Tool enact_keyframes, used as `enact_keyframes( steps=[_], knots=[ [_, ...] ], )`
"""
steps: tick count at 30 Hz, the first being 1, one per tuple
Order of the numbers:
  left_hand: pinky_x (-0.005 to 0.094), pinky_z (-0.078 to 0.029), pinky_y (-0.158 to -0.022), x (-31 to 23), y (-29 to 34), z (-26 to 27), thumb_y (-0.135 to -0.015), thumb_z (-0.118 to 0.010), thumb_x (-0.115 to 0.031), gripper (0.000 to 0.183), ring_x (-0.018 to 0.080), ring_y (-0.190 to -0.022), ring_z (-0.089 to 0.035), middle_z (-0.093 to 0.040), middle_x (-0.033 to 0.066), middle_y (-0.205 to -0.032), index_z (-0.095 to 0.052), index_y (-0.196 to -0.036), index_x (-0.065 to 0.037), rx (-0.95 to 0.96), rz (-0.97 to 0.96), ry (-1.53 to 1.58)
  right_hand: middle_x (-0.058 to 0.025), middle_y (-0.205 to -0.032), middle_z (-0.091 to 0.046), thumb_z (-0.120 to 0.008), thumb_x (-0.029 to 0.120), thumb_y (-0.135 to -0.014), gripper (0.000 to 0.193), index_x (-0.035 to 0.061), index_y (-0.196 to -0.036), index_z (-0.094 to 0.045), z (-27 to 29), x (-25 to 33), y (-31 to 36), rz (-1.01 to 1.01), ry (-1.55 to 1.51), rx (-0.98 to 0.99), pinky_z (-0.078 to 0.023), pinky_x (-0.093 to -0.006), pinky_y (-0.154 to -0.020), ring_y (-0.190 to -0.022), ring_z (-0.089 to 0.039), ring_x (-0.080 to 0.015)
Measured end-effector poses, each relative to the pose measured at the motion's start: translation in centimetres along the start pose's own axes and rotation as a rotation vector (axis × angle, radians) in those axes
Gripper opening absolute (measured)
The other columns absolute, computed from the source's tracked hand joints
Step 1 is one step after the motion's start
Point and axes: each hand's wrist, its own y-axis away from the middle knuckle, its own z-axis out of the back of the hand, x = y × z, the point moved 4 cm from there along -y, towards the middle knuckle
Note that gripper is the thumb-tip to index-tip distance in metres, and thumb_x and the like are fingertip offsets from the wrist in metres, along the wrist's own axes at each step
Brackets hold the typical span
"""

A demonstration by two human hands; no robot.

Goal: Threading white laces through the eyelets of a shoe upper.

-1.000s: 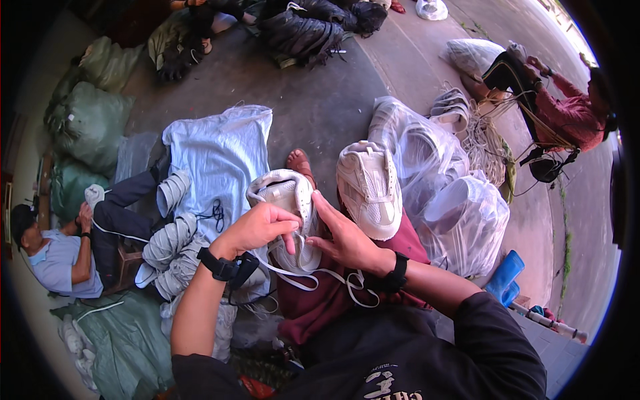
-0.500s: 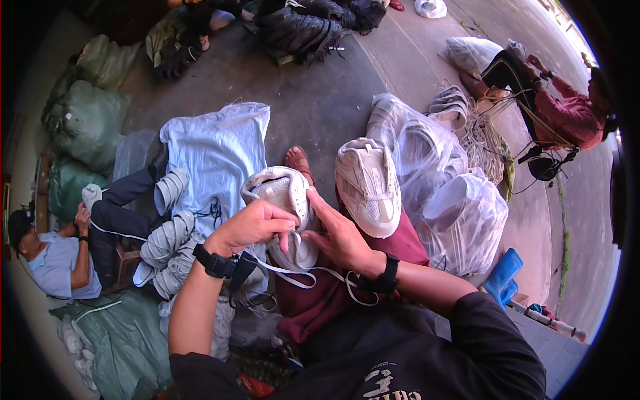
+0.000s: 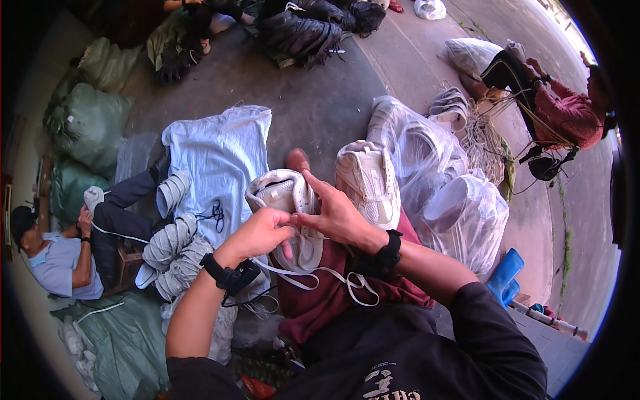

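An off-white sneaker (image 3: 283, 190) rests over my lap with its opening facing away from me. My left hand (image 3: 263, 233) is closed in a pinch over its front, apparently on the white shoelace (image 3: 303, 283); the fingertips partly hide the grip. The lace trails below the hands in loose loops across my maroon trousers. My right hand (image 3: 337, 217) lies against the sneaker's right side, index finger stretched along it, thumb reaching across to the left fingertips. To the right, a second off-white sneaker (image 3: 370, 190) sits on my other leg, toe toward me.
Clear plastic bags of shoe parts (image 3: 460, 213) stand at my right, near a blue boot (image 3: 503, 273). Grey stacked shoe parts (image 3: 173, 247) and a pale blue cloth (image 3: 217, 147) lie left. People sit at the left (image 3: 63, 263) and right (image 3: 567, 113); green sacks (image 3: 93, 127) line the far left.
My right thumb has moved left to meet the left fingertips. The left hand has shifted slightly down and right, and the sneaker between them has tilted a little.
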Motion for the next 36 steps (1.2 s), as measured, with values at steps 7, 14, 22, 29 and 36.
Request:
enact_keyframes(
  steps=[7, 14, 22, 29, 36],
  knots=[
    [0.0248, -0.046, -0.058, -1.8, 0.0, -0.5, -0.090, -0.047, -0.001, 0.021, 0.0158, -0.058, -0.066, -0.068, 0.0087, -0.081, -0.063, -0.103, 0.004, -0.088, -0.031, 0.036, -0.0294, -0.129, -0.044, -0.072, 0.011, -0.069, 0.081, -0.0063, -0.139, -0.036, 0.2, 3.0, 1.4, 0.314, 0.147, -0.213, -0.037, -0.0437, -0.104, -0.122, -0.045, -0.0437],
    [0.0266, -0.047, -0.059, -1.1, -0.1, -0.7, -0.089, -0.048, -0.001, 0.020, 0.0159, -0.059, -0.067, -0.068, 0.0068, -0.082, -0.065, -0.100, 0.003, -0.075, -0.046, 0.095, -0.0264, -0.133, -0.043, -0.073, 0.014, -0.072, 0.082, -0.0042, -0.141, -0.035, 0.4, 1.7, 1.3, 0.201, 0.007, -0.127, -0.036, -0.0432, -0.104, -0.124, -0.042, -0.0421],
    [0.0217, -0.042, -0.059, 0.2, -0.2, -0.1, -0.093, -0.056, -0.008, 0.018, 0.0118, -0.059, -0.064, -0.067, 0.0034, -0.083, -0.067, -0.100, 0.003, 0.045, -0.012, 0.119, -0.0287, -0.143, -0.032, -0.082, 0.015, -0.072, 0.105, -0.0019, -0.150, -0.013, 1.3, 1.6, 2.7, 0.381, 0.181, 0.106, -0.030, -0.0421, -0.111, -0.134, -0.033, -0.0438],
    [0.0201, -0.034, -0.052, -0.6, 0.0, 0.0, -0.093, -0.056, -0.011, 0.018, 0.0046, -0.050, -0.049, -0.065, 0.0023, -0.067, -0.070, -0.096, 0.000, 0.079, 0.026, 0.091, -0.0309, -0.147, -0.027, -0.080, 0.011, -0.071, 0.104, -0.0015, -0.150, -0.013, 1.2, 1.5, 2.8, 0.391, 0.223, 0.105, -0.030, -0.0423, -0.112, -0.136, -0.030, -0.0450],
    [0.0189, -0.029, -0.048, -1.2, 0.9, -0.3, -0.093, -0.057, -0.015, 0.020, 0.0023, -0.048, -0.043, -0.063, 0.0014, -0.062, -0.069, -0.098, 0.000, 0.092, 0.030, 0.146, -0.0303, -0.146, -0.028, -0.079, 0.009, -0.070, 0.100, -0.0036, -0.148, -0.016, 1.2, 2.0, 2.9, 0.404, 0.274, 0.071, -0.032, -0.0425, -0.110, -0.134, -0.034, -0.0449]
  ],
)
